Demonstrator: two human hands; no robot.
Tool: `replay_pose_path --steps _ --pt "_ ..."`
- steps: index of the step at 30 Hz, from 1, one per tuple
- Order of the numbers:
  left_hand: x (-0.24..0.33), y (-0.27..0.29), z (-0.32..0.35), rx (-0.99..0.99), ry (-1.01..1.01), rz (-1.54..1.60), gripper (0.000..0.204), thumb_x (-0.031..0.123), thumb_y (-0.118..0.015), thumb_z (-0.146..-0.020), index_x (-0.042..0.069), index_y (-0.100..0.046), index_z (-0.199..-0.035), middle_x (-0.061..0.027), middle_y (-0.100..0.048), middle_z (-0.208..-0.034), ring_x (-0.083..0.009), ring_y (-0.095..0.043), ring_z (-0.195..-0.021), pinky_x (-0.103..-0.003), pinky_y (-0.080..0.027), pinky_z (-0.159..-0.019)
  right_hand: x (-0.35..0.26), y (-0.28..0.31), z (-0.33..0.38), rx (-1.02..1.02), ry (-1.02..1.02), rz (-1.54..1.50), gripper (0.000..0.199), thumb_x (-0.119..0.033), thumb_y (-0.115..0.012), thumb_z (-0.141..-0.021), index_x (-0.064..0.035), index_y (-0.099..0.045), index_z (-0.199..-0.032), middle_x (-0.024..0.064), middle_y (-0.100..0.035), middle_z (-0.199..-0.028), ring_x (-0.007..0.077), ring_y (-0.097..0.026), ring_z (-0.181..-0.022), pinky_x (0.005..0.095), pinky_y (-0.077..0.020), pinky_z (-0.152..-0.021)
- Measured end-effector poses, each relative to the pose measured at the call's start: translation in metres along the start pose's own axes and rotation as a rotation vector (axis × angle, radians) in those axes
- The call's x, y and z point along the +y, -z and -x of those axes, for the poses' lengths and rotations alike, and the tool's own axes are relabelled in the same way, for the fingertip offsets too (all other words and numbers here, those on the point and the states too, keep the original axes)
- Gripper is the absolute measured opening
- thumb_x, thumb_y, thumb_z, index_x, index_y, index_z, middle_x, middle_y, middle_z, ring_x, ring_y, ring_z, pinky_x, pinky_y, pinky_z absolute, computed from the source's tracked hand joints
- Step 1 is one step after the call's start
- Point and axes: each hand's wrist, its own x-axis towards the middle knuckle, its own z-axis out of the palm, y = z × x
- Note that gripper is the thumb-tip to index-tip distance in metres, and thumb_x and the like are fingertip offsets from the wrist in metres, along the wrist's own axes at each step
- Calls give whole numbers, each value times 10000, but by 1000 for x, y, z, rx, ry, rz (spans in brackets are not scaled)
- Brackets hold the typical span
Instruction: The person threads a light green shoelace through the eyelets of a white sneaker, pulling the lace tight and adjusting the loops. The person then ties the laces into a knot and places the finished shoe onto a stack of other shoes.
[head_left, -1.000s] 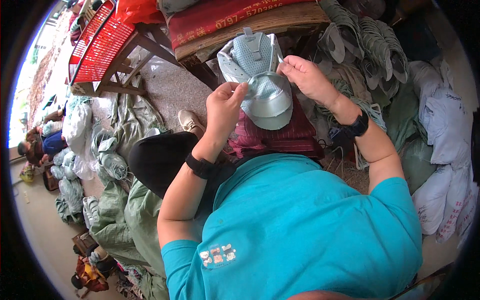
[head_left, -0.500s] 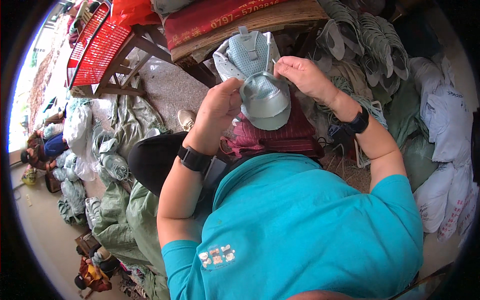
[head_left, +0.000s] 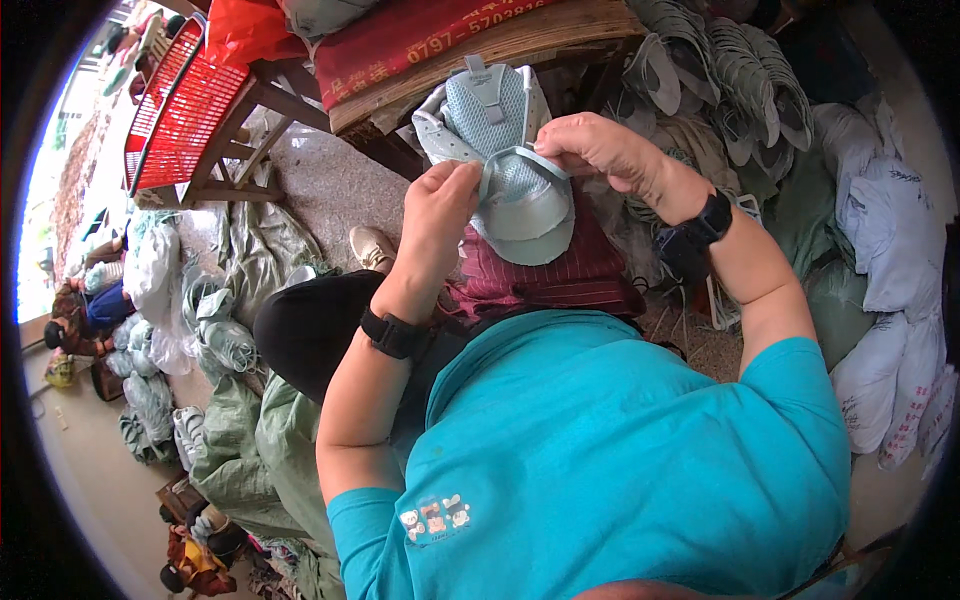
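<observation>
A pale green shoe upper (head_left: 533, 212) lies over dark red striped cloth (head_left: 540, 284) on my lap, its rounded end toward me. Its mesh tongue (head_left: 486, 106) with a small loop points away, toward the bench. My left hand (head_left: 432, 212) is closed at the left of the upper's opening, thumb and fingers pinching the rim. On the right side of the same rim, my right hand (head_left: 606, 153) is closed in a pinch. The rim stretches between both hands. Whether a thread or lace is in the right fingertips is too small to tell.
A wooden bench (head_left: 480, 58) with a red sack stands just beyond the upper. At right hang stacked grey-green shoe parts (head_left: 745, 85) above white sacks (head_left: 880, 260). A red basket (head_left: 170, 110) and green sacks (head_left: 235, 440) are at left, with people farther off.
The right hand has come down closer to the rim, and the opening's edge looks more drawn out between both hands. The whole view has shifted slightly.
</observation>
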Motion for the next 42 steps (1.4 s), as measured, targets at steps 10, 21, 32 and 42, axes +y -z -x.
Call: replay_pose_path --steps 10,21,32,42 --pt "-3 0 1 -21 61 216 182 212 -599 -949 56 -624 -857 86 -463 -645 -25 -353 -537 -216 -264 -488 -19 -18 -6 198 305 874 250 -208 -571 -839 -12 -602 -687 51 -597 -628 189 -507 -540 341 -407 -544" --pt "-5 -4 -2 264 -923 -1093 150 155 -639 -878 19 -591 -837 -140 -588 -670 -288 -587 -586 -365 -458 -561 -36 -11 8 231 842 1377 242 -159 -729 -788 -63 -573 -946 88 -558 -1046 279 -575 -984 402 -449 -858" --pt "9 4 -9 -19 34 -54 214 223 -601 -952 27 -629 -871 54 -562 -730 -41 -454 -603 -204 -335 -539 -68 10 -17 -202 629 1343 353 -87 -793 -705 -40 -551 -959 86 -547 -1020 303 -584 -994 431 -484 -857" --pt "47 11 -4 -10 -834 -1118 367 34 -747 -720 77 -594 -1050 -132 -509 -1118 -318 -586 -993 -383 -500 -854 -67 7 -23 -249 626 1465 372 -76 -807 -702 -44 -569 -986 78 -537 -1057 290 -559 -1063 412 -492 -932"
